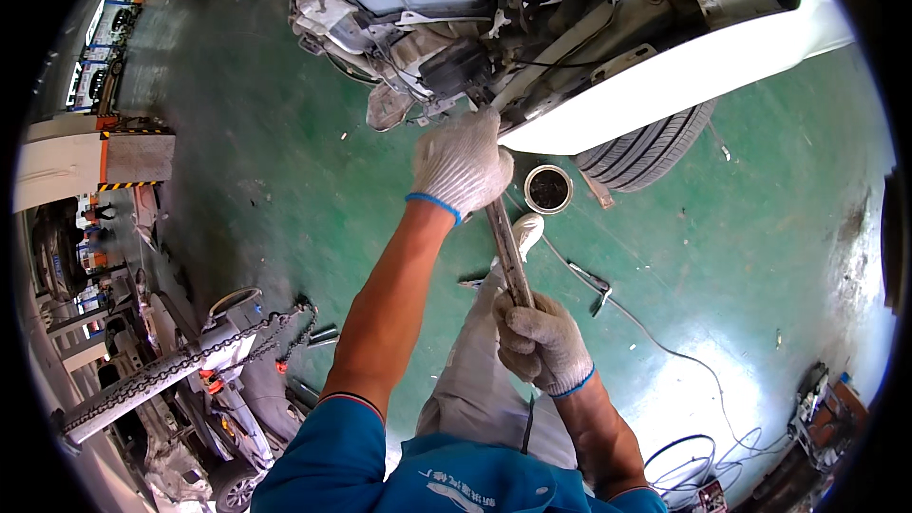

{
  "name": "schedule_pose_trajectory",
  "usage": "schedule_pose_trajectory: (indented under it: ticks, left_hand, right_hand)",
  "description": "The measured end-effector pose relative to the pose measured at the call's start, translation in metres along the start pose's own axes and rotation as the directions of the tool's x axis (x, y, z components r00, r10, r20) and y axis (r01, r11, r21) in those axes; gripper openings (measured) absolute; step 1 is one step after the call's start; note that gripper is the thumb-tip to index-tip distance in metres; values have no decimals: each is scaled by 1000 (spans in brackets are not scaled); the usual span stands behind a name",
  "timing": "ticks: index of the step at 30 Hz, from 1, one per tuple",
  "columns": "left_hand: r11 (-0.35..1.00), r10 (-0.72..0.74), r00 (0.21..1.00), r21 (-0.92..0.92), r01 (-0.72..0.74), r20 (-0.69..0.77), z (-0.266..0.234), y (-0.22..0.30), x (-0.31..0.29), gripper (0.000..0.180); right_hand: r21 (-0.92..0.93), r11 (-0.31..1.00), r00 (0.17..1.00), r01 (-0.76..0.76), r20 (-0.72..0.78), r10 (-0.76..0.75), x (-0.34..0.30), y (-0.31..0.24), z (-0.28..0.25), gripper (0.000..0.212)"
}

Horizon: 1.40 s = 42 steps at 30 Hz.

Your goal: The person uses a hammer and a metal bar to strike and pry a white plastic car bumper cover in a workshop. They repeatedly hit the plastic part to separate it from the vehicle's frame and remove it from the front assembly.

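Observation:
A long, worn metal bar (510, 252) runs between my hands, slanting from the car's front end down toward my body. My left hand (461, 163), in a whitish knit glove with a blue cuff, is wrapped round its upper part, close to the exposed front of the car (427, 62). Lower down, my right hand (546, 344), gloved alike, is closed round the bar near my thigh. The bar's far tip is hidden among the dark car parts behind my left glove. Just right of that glove is the white fender (646, 85) with its lower edge.
A round can (548, 190) with dark contents stands on the green floor beside a tyre (651, 147). A thin hose (655, 331) trails right past a metal tool (598, 293) into coils. At left lies a post with a chain (171, 382), near more car parts.

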<state>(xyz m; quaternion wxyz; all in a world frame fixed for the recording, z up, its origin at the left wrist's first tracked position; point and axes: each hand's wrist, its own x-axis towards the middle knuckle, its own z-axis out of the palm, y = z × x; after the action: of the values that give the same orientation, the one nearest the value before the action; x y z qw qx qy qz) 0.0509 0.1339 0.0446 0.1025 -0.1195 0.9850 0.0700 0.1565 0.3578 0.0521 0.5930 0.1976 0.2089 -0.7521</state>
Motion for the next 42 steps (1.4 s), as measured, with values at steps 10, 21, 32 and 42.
schedule_pose_trajectory:
  ticks: [10, 21, 32, 42]
  left_hand:
    - [993, -6, 999, -121, 1, -42, 0, 3, -5, 27]
    - [988, 0, 984, -154, -28, -176, 7, 2, -6, 25]
    - [979, 7, 996, -201, -24, -89, 8, 0, 0, 28]
    - [903, 146, 933, -340, -262, -330, 20, -16, -9, 30]
  right_hand:
    - [-26, 998, 996, -60, -68, 58, -6, -7, -2, 36]
    - [-895, 353, 903, 274, 113, -415, 2, -54, -18, 33]
    - [-327, -691, 270, 644, 943, -195, 106, -114, 58, 19]
    - [-361, -669, 329, 649, 927, -180, 119, -136, 65, 42]
